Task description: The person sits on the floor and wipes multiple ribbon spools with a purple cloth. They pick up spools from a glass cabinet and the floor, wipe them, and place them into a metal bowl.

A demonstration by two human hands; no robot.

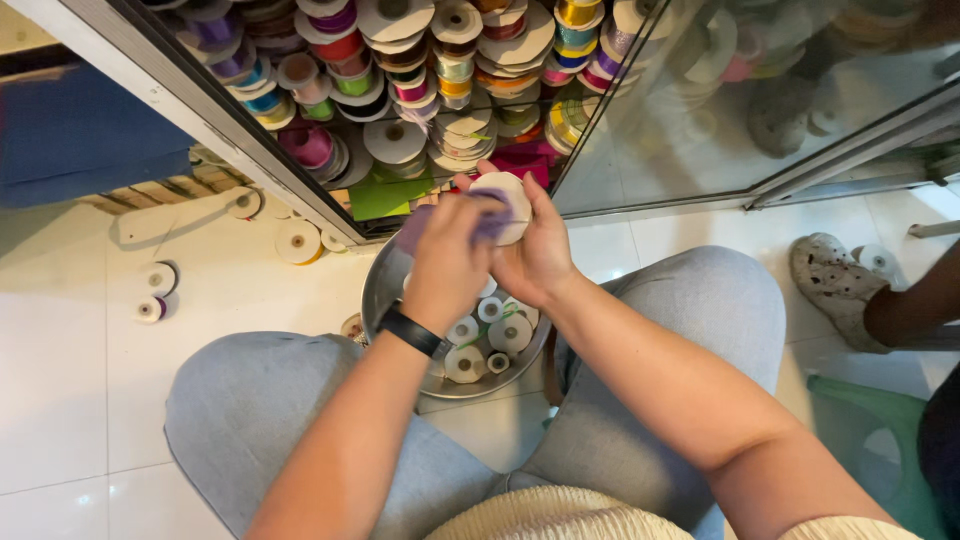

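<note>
My right hand [537,250] grips a white ribbon spool [507,192] by its round face, held above a metal bowl [385,285]. My left hand [445,260], with a black band at the wrist, presses a purple cloth [412,228] against the spool's side. Both hands are close together over the bowl, which holds several small white spools [510,333]. My knees in grey trousers flank the bowl.
A glass-door cabinet [250,150] ahead is packed with several coloured ribbon spools [395,140]. Loose spools [298,241] lie on the white tiled floor at left. Another person's foot in a white clog [835,285] is at right, beside a green plastic stool [870,420].
</note>
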